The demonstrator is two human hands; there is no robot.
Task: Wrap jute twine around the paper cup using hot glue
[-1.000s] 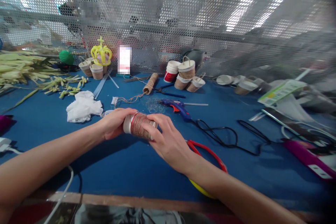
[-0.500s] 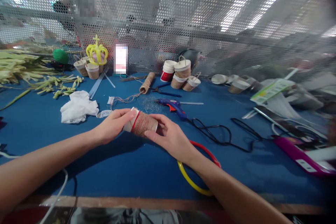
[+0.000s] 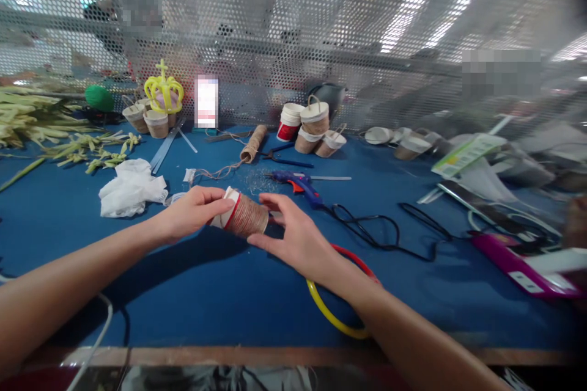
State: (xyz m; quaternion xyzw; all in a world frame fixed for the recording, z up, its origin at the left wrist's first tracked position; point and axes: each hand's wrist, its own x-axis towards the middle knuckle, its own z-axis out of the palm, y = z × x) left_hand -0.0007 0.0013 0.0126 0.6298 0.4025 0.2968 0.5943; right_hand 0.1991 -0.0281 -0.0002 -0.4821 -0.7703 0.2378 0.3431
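A paper cup (image 3: 250, 217) wrapped in brown twine lies tilted on its side above the table, with a white band and a red line near its rim. My left hand (image 3: 195, 212) grips it by the white rim end, thumb on top. Around the cup's base end, my right hand (image 3: 293, 232) has its thumb and fingers spread, with a gap showing between palm and cup. Whether its fingertips still touch the cup I cannot tell. Beyond the hands lie a blue glue gun (image 3: 300, 186) and a twine roll (image 3: 254, 144).
Crumpled white cloth (image 3: 132, 188) lies left. Twine-covered cups (image 3: 314, 122) and pliers (image 3: 288, 160) are behind. A red-and-yellow ring (image 3: 334, 317) lies under my right forearm. Black cable (image 3: 376, 232) runs right towards a purple power strip (image 3: 518, 266). A perforated metal screen (image 3: 275, 30) stands at the back.
My right hand has loosened, its fingers spreading away from the cup's base. The cup has shifted slightly left in my left hand. The whole view has shifted a little.
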